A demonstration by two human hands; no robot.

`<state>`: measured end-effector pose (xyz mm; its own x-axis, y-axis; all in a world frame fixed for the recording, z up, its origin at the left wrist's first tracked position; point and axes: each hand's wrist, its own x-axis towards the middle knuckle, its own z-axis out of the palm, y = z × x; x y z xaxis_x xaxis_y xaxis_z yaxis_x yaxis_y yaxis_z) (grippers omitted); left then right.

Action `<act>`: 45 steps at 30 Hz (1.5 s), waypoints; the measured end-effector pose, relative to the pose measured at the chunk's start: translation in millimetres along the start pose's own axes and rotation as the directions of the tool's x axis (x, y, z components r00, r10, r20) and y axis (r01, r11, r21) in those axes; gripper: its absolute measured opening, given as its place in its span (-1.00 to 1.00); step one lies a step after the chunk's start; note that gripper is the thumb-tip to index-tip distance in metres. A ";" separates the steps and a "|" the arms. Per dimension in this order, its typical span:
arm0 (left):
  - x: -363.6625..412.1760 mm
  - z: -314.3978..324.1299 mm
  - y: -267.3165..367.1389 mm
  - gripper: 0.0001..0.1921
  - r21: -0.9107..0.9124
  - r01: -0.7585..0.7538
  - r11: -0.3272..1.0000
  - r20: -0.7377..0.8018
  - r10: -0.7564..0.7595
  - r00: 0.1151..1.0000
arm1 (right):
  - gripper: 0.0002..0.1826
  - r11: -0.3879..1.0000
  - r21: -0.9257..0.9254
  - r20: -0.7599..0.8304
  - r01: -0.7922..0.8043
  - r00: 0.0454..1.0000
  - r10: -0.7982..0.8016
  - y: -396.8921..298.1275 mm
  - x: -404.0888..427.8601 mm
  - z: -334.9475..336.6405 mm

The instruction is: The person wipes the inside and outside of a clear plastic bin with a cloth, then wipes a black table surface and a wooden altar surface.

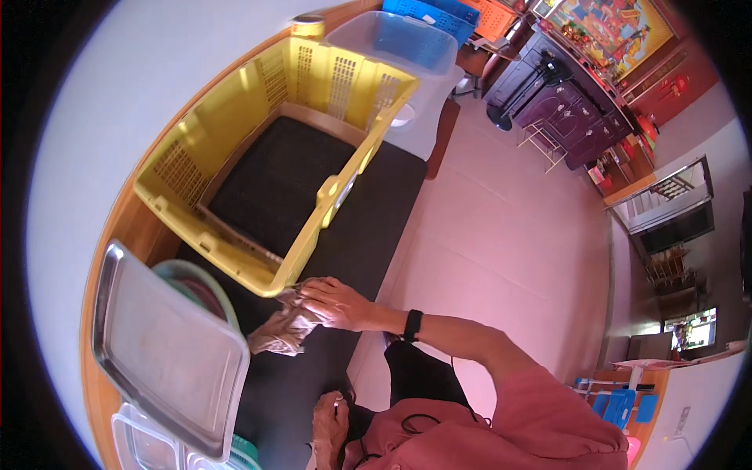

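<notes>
My right hand [336, 304], with a black band on its wrist, grips a crumpled, light brownish cloth [286, 329]. The cloth is against the near corner of a large yellow plastic crate [305, 254], whose walls have rows of slots. A dark panel [282, 176] with a brown border shows inside the crate. Lower down, my left hand [330, 426] rests by the edge of the black tabletop [282, 388], its fingers curled. Something small and pale shows on or between those fingers, too small to make out.
A rectangular metal tray [170, 352] leans over a green bowl [226, 294]. Clear plastic containers [147, 440] stand at the lower left. Beyond the crate are a translucent plastic bin [399, 44], a blue basket [435, 17] and a can [308, 27]. Tiled floor [499, 223] lies to the right.
</notes>
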<state>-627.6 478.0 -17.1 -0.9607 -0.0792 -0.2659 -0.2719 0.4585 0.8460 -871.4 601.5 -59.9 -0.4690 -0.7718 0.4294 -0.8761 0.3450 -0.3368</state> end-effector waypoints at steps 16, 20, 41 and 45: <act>92.3 76.2 52.4 -0.83 0.209 0.043 0.977 0.107 -0.066 0.992 | -0.62 0.874 -0.241 -0.160 -0.423 0.905 0.394 281.8 -41.4 -126.9; 107.0 96.2 72.4 -0.84 0.262 -0.031 0.965 0.089 0.008 0.996 | -0.52 0.860 -0.186 -0.262 -0.475 0.868 0.422 290.4 -88.6 -140.5; 237.7 182.3 168.0 -0.88 0.240 -0.409 0.880 0.509 0.245 0.825 | -0.76 -0.004 -0.267 0.389 -0.964 -0.111 0.914 26.5 -577.2 -119.7; 261.8 183.9 184.8 -0.87 0.239 -0.483 0.842 0.540 0.299 0.787 | -0.67 0.203 -0.178 0.230 -0.963 0.160 0.960 171.1 -471.9 -129.4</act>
<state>-919.3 704.8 -15.4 -0.8075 0.5527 -0.2061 0.2486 0.6358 0.7308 -814.5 1093.9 -211.7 -0.8902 0.0848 -0.4477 0.2539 0.9082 -0.3328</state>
